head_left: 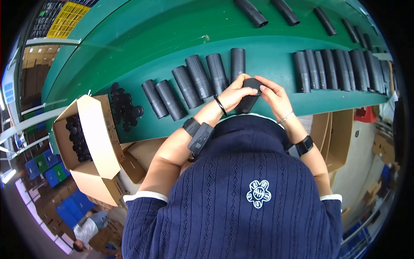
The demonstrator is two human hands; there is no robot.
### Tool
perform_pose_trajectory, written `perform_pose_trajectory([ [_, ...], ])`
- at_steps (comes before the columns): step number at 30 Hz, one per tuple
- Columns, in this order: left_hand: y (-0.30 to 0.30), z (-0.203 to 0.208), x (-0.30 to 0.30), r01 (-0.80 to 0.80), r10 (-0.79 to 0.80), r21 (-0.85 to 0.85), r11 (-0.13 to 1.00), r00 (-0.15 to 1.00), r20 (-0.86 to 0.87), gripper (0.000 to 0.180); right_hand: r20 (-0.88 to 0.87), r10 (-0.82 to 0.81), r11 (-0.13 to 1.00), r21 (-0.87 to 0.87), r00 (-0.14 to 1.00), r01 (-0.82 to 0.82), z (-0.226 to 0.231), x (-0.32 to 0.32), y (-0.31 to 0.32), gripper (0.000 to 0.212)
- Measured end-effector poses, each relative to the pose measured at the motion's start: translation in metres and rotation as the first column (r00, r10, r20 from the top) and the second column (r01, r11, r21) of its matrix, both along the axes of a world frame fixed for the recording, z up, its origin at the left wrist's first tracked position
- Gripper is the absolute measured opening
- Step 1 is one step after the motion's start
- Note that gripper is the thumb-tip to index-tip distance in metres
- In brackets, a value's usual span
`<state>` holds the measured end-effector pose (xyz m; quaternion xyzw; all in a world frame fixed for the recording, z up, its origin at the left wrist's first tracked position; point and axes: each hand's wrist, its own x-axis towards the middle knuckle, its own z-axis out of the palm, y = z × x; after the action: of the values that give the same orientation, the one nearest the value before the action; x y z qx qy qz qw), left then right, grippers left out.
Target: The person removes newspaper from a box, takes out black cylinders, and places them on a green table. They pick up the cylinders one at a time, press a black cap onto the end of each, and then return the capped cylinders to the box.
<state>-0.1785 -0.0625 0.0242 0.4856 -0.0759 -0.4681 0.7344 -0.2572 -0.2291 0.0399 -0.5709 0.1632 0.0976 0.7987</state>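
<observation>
A black ribbed tube (247, 104) stands tilted between my hands at the near edge of the green table, its lower end close to my body. At its upper end is a round black cap (252, 85); whether it is fastened to the tube, I cannot tell. My left hand (235, 94) is closed around the cap's left side, thumb lying over its face. From the right, my right hand (276, 96) grips the cap's edge with thumb and fingers. Just beyond my left hand lies another black perforated tube (237, 62), with several similar tubes (199, 75) to its left.
Loose black caps (124, 105) lie heaped at the table's left end, beside an open cardboard box (101, 138) holding more. A row of black tubes (330, 69) lines the right side. Further tubes (252, 13) rest on the green belt beyond. Another cardboard box (340, 138) stands below the table at right.
</observation>
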Motion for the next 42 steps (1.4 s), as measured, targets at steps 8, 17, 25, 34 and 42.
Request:
perform_pose_trajectory([
  [8, -0.004, -0.01, -0.007, -0.05, 0.057, -0.081, 0.995, 0.995, 0.084, 0.036, 0.063, -0.141, 0.985, 0.107, 0.988, 0.134, -0.001, -0.003, 0.015, 0.037],
  [17, 0.013, -0.013, -0.003, 0.044, -0.035, -0.067, 0.997, 0.992, 0.122, 0.068, -0.008, 0.006, 0.917, 0.399, 1.0, -0.002, -0.012, -0.002, -0.009, 0.045],
  [25, -0.004, 0.002, 0.009, 0.045, -0.019, -0.199, 0.979, 0.991, 0.129, 0.061, -0.022, 0.355, 0.935, -0.004, 0.935, -0.355, -0.028, -0.022, -0.024, 0.079],
  [34, -0.035, -0.04, 0.078, -0.557, -0.399, 0.576, 0.598, 0.416, 0.817, 0.087, 0.06, 0.14, 0.958, -0.26, 0.988, -0.12, -0.011, 0.053, -0.079, 0.08],
  [42, 0.006, -0.019, 0.072, -0.181, -0.179, 0.511, 0.84, 0.797, 0.577, 0.091, 0.024, 0.215, 0.489, -0.868, 0.976, -0.086, -0.031, 0.244, -0.049, 0.046],
])
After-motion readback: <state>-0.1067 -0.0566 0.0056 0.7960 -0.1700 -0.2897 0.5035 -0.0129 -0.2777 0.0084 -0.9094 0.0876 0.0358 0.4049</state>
